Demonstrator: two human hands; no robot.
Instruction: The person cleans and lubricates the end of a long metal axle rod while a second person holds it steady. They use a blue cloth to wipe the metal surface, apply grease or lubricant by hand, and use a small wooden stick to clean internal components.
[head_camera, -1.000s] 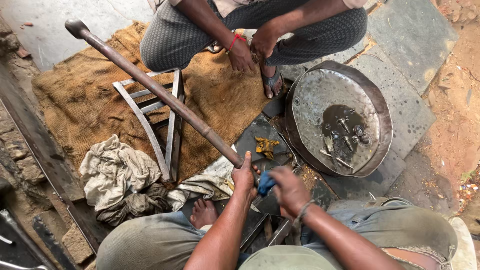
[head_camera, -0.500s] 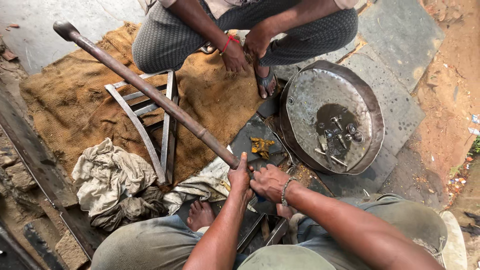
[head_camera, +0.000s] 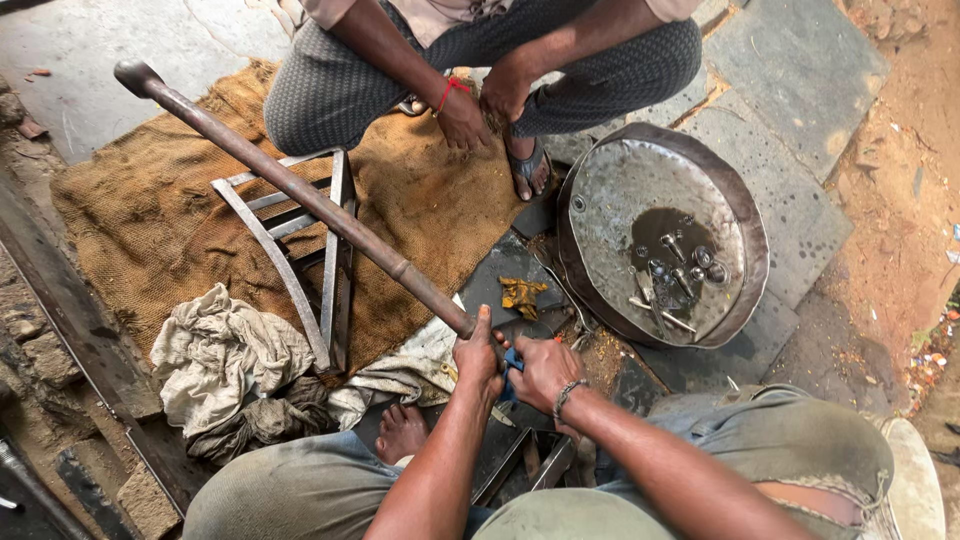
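Head view: both hands at the long iron pipe's near end.
Left hand (head_camera: 478, 358) clenches the pipe (head_camera: 300, 195); right hand (head_camera: 543, 370) grips a blue-handled tool (head_camera: 512, 362) just beside it.

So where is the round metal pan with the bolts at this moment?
In the head view, the round metal pan sits on the stone slabs at right of centre, just beyond the person's right hand and beside the squatting co-worker's sandalled foot.

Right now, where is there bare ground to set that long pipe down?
Free: the burlap mat left of the metal frame, and the stone slabs beyond the round pan. Crowded: around the left hand and right hand at the pipe end, hemmed by rags, scraps and the other person's feet.
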